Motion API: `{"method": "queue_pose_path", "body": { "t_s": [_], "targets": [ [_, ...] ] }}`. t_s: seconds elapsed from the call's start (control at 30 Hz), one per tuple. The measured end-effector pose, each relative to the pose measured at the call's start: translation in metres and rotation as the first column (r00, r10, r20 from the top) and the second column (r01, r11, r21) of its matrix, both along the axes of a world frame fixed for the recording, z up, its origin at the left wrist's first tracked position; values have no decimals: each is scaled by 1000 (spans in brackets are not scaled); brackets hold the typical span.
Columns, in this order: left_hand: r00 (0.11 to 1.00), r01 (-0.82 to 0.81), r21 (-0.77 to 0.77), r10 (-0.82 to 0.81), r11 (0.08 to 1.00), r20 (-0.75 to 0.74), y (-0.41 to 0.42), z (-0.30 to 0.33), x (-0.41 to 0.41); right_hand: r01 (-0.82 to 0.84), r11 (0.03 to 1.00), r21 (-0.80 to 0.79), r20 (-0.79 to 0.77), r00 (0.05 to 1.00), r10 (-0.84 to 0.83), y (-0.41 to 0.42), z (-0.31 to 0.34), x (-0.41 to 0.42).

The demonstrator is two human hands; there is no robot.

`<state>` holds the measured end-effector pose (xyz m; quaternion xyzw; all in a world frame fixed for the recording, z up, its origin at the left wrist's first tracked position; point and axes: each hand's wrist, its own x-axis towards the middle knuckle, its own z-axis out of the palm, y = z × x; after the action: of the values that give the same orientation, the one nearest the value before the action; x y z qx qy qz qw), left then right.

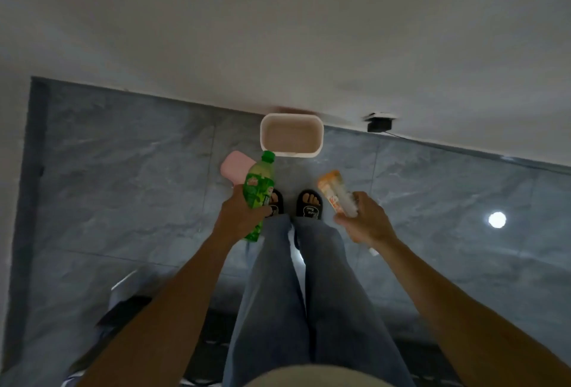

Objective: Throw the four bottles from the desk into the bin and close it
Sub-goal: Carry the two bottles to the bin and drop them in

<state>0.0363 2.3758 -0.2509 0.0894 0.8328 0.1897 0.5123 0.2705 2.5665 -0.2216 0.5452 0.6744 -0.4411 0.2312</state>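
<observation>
1. I am holding a green bottle [259,189] in the left hand [239,215], the grip wrapped round its lower body with the cap pointing forward, just short of the bin [292,136].
2. I am holding an orange-labelled bottle [335,192] in the right hand [366,221], the grip clamped round one end so that the rest sticks out ahead of the fingers; which end I cannot tell through the blur.
3. The bin is standing open on the floor against the wall, ahead of both grips and a little nearer the left one. Its pink lid [236,167] is lying on the floor beside it, under the left grip's bottle.
4. To do this well, I am judging that each bottle needs carrying forward until it is over the opening before the grip loosens; a release from here would likely land on the floor near my feet.
5. I am favouring one bottle at a time, since the opening looks narrow.
6. No surface is in view, so I cannot tell how many bottles remain.
</observation>
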Motion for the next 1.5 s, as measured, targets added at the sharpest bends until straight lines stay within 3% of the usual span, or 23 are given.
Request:
{"method": "queue_pose_path", "body": {
  "t_s": [0.27,0.47,0.53,0.7,0.77,0.9,1.0,1.03,1.1,1.13,1.17,1.2,1.23,1.27,1.33,1.37,1.5],
  "targets": [
    [994,-69,36,72,997,-88,44,-152,-23,-316,928,199,-40,943,329,58,-168,-120],
    [977,-146,134,164,980,-139,62,-271,-45,-542,778,318,-9,818,575,77,-307,-189],
    [972,-140,186,170,973,-159,69,-300,-50,-605,737,302,42,781,623,81,-350,-202],
    [960,-107,283,173,953,-220,80,-351,-59,-624,749,224,35,773,634,88,-440,-216],
    [953,-97,313,179,945,-244,83,-362,-59,-685,692,227,89,722,686,91,-464,-215],
    [937,-58,360,175,931,-302,85,-374,-58,-706,697,124,92,708,701,97,-492,-217],
    [938,-32,366,155,930,-310,84,-377,-57,-755,648,106,125,656,744,99,-508,-219],
    [942,-23,361,141,932,-306,84,-376,-58,-793,597,123,147,609,779,100,-513,-218],
    [949,6,346,104,938,-297,85,-374,-60,-906,386,177,168,414,895,102,-519,-214],
    [953,22,336,82,942,-292,87,-371,-62,-908,364,207,145,397,906,102,-510,-214],
    [957,39,323,58,946,-283,88,-368,-64,-816,548,184,-5,556,831,98,-497,-211],
    [963,56,310,31,949,-269,90,-364,-67,-628,774,78,-190,753,630,92,-485,-207],
    [968,77,299,0,951,-250,93,-359,-69,-492,871,9,-303,829,471,91,-473,-205],
    [972,104,294,-34,950,-234,96,-353,-72,-598,790,132,-257,749,610,92,-460,-198],
    [968,170,297,-103,939,-228,106,-339,-78,-777,515,361,-6,550,835,93,-437,-185],
    [963,209,297,-143,932,-227,113,-333,-81,-769,501,397,1,546,838,90,-426,-177],
    [868,487,195,-447,851,-217,147,-308,-94,-692,627,357,-79,646,759,74,-386,-143]
  ]
}}
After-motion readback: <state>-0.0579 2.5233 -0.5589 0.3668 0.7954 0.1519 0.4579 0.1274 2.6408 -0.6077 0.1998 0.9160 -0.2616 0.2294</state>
